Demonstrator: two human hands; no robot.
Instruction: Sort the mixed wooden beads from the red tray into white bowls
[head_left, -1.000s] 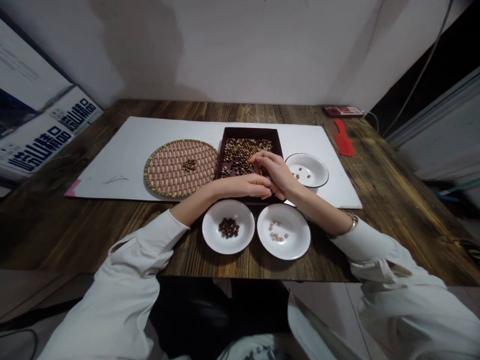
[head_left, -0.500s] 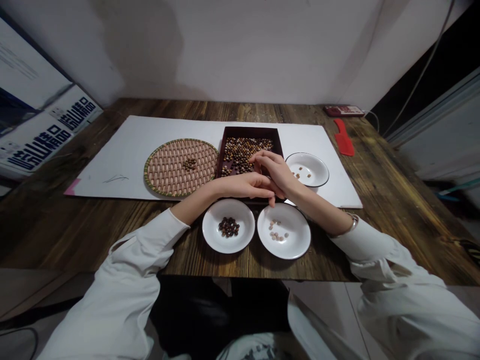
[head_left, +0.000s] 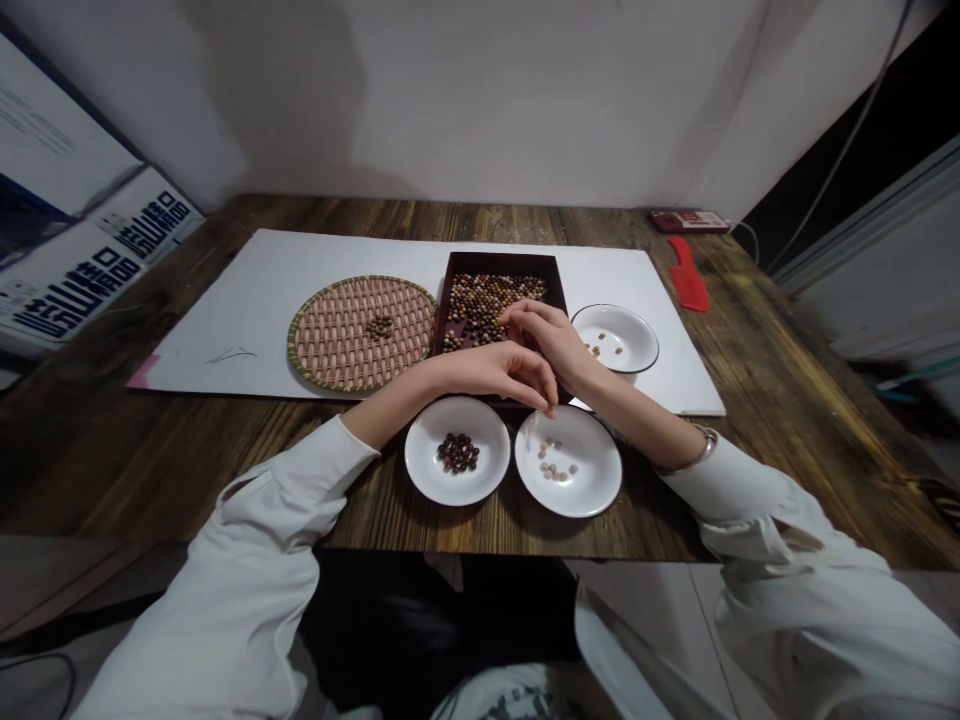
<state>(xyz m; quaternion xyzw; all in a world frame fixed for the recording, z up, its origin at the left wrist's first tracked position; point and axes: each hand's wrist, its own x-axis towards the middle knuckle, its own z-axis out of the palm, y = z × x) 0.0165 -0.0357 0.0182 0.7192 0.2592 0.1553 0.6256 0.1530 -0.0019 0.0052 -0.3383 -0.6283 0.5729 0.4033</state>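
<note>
My left hand (head_left: 499,370) reaches across above the front right white bowl (head_left: 600,490), its thumb and fingertips drawn together over the far rim. Whatever they may pinch is too small to make out. In that bowl lie several pale beads (head_left: 553,470). My right hand (head_left: 551,338) crosses behind the left one, its fingers bent and closed over the dark tray (head_left: 510,263). Many mixed brown and yellow beads (head_left: 487,300) cover the tray's floor. Its fingertips are close to these beads; what they hold is hidden. Several dark beads (head_left: 457,453) sit in the front left white bowl (head_left: 424,475).
A round woven mat (head_left: 330,340) with several brown beads lies left of the tray on a white board (head_left: 232,300). Right of the tray stands a third white bowl (head_left: 637,345) with several yellowish pieces. Farther right are a red comb (head_left: 688,280) and a phone (head_left: 686,221).
My left hand's fingers have shifted slightly, with the fingertips now a little farther right over the bowl's rim. My right hand has hardly moved.
</note>
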